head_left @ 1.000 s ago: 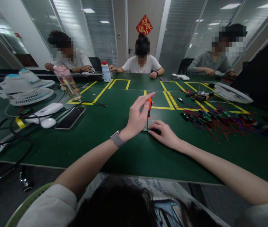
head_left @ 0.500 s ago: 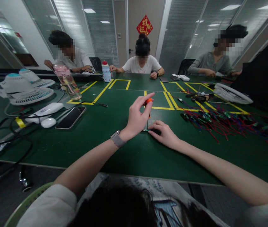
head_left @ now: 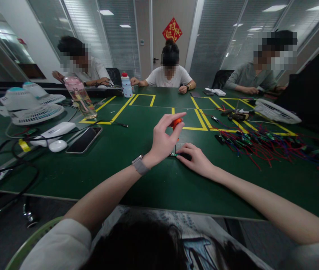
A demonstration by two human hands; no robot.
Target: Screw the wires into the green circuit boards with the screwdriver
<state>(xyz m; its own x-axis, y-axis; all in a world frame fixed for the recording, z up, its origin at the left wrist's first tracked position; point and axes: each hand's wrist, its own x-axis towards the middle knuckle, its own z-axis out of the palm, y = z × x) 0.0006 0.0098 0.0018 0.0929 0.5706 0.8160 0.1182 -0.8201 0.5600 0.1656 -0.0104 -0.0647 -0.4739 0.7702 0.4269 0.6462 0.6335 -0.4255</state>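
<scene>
My left hand is closed around the orange handle of a screwdriver, which stands upright with its thin shaft pointing down. The shaft's lower end meets a small green circuit board on the table. Part of the handle is hidden behind my fingers. Lying low on the table, my right hand pinches the right side of that board between thumb and fingertips. A dark shape shows beneath its fingers, too shaded to name.
Right of my hands spreads a heap of small boards with red and blue wires. On the left lie a phone, a white mouse, cables and white fans. A bottle stands behind them. Three people sit across the green table.
The fingers of my left hand have shifted slightly around the screwdriver handle, and more of the orange shows. My right hand and the board stay in place.
</scene>
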